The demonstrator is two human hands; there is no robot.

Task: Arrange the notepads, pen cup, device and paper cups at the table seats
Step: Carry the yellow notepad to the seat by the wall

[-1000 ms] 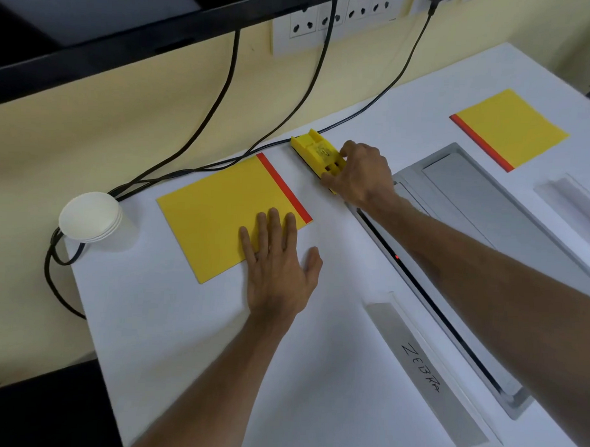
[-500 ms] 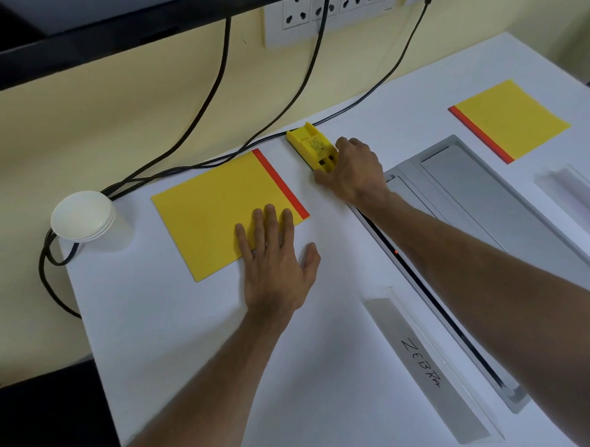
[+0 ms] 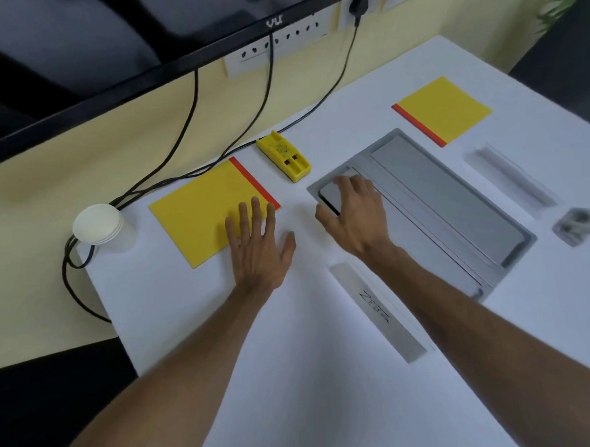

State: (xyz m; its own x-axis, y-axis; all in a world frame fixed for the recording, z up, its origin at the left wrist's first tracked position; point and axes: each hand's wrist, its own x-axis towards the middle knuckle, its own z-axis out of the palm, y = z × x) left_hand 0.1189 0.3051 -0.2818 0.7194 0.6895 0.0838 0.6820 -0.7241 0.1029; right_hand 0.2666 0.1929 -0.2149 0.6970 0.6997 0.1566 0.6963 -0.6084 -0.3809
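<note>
Device [image 3: 284, 155], yellow, lies at centre frame just past the near notepad [image 3: 209, 211], untouched. Left hand [image 3: 258, 242] presses flat, fingers spread, on that notepad's corner; right hand [image 3: 356, 214] hovers loosely open, empty, over the grey panel [image 3: 455, 188]. Placement looks done; cups [image 3: 98, 223] at left probably next, near the table edge with open room.

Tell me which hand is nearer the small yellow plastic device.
Right. The right hand lies on the grey metal panel just beside the small yellow plastic device; the left hand rests farther off, on the near yellow notepad.
</note>
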